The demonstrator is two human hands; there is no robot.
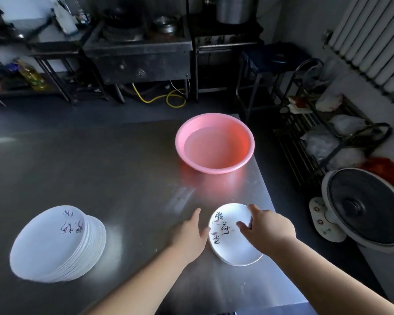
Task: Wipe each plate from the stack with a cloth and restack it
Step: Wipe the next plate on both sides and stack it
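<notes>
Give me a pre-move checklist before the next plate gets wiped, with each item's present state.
1. Cloth in hand: not ok; no cloth is visible anywhere.
2. Right hand on the small plate stack: ok, fingers curled over the top plate's far rim.
3. Left hand free: ok, open beside that stack.
4. Tall plate stack steady: cannot tell; it leans.
5. Pink basin holds water: ok.
6. Steel table has room: ok.

R hand [267, 228] on plate [233, 244]
</notes>
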